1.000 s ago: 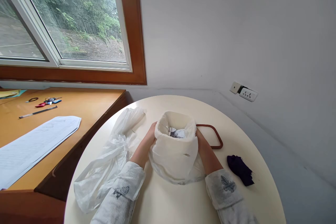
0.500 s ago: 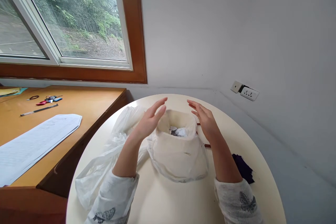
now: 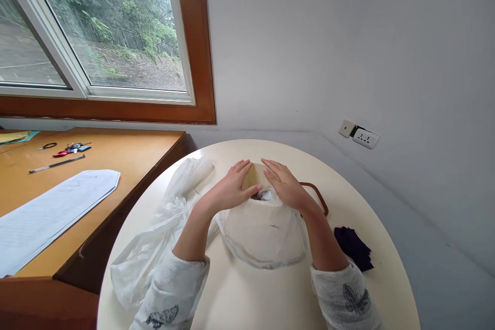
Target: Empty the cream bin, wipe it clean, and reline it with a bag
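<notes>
A cream bag (image 3: 266, 232) with a sheer, crinkled outer layer stands on the round table, its mouth facing up. White and dark contents (image 3: 265, 195) show inside the mouth. My left hand (image 3: 234, 188) lies against the left side of the rim, fingers stretched out and thumb reaching over the opening. Against the right side rests my right hand (image 3: 285, 181), also with straight fingers, its thumb near the rim. Neither hand grips anything. Behind my right wrist a brown curved handle (image 3: 320, 198) sticks out on the table.
A crumpled clear plastic bag (image 3: 162, 232) covers the table's left part. Dark purple cloth (image 3: 353, 247) lies at the right. On the wooden desk (image 3: 147, 149) are papers (image 3: 58, 211), a pen (image 3: 56, 164) and keys (image 3: 72, 149). A wall socket (image 3: 366, 137) is at the right.
Both hands have come inward and down from above the bag onto the sides of its mouth, which is narrower now. More of the brown handle shows at the right.
</notes>
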### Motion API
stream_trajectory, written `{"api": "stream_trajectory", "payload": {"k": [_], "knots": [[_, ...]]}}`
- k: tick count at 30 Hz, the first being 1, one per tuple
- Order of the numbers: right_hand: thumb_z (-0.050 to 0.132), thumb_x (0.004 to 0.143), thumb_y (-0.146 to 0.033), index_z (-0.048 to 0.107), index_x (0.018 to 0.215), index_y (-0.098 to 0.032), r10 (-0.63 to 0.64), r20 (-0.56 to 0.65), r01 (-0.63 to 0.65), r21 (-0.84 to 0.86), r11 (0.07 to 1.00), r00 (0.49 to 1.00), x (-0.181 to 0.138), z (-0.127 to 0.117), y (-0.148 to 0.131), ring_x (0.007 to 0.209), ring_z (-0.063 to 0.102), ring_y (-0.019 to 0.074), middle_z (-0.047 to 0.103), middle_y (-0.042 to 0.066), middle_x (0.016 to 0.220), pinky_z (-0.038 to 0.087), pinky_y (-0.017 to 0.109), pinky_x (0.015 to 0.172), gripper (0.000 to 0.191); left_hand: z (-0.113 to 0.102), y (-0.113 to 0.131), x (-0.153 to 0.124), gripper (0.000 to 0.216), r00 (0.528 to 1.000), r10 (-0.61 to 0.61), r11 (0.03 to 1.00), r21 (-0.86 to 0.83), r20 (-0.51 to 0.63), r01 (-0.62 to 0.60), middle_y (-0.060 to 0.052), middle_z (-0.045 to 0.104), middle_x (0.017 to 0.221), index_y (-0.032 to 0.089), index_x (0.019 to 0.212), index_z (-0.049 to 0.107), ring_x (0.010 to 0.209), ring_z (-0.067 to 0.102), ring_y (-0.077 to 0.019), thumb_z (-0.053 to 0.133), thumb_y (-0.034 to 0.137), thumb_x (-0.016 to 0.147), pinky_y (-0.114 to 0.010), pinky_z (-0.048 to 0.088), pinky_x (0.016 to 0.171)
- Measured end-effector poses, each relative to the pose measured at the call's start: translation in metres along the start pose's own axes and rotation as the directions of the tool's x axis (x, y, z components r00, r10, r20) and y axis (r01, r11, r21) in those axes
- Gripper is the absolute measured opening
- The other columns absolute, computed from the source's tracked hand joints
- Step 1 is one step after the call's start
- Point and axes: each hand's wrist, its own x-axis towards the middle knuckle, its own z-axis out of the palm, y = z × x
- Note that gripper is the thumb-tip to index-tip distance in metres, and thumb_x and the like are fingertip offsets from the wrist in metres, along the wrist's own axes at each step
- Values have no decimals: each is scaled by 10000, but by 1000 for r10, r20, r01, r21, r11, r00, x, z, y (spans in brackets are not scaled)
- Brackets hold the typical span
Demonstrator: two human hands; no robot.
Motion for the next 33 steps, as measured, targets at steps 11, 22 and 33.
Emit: {"api": "stream_trajectory", "payload": {"k": [11, 22, 33], "knots": [[380, 851, -568, 339, 1370, -295, 108, -98, -95, 127, 987, 989, 0, 6, 4, 1341, 225, 190, 316, 8, 1445, 176, 391, 1098, 588, 0, -15, 2, 829, 990, -121, 945, -314, -66, 94, -80, 274, 1466, 213, 1373, 332, 1342, 259, -289, 598, 590, 684, -359, 276, 1053], [368, 849, -588, 313, 1377, -315, 119, -74, -104, 187, 977, 990, -3, 5, 4, 1348, 224, 190, 271, -16, 1469, 170, 387, 1104, 597, -14, -11, -6, 969, 988, -132, 918, -367, 82, 153, -76, 183, 1482, 218, 1406, 251, 1352, 216, -307, 699, 522, 603, -403, 285, 1048], [336, 882, -391, 409, 1320, -178, 482, -338, -560, -190, 807, 809, 4, -37, 94, 1296, 334, 220, 345, 91, 1427, 268, 371, 1064, 492, -21, -6, -11, 711, 998, 15, 968, -250, -69, -32, -48, 257, 1477, 331, 1320, 380, 1287, 340, -311, 647, 493, 681, -396, 378, 960]]}}
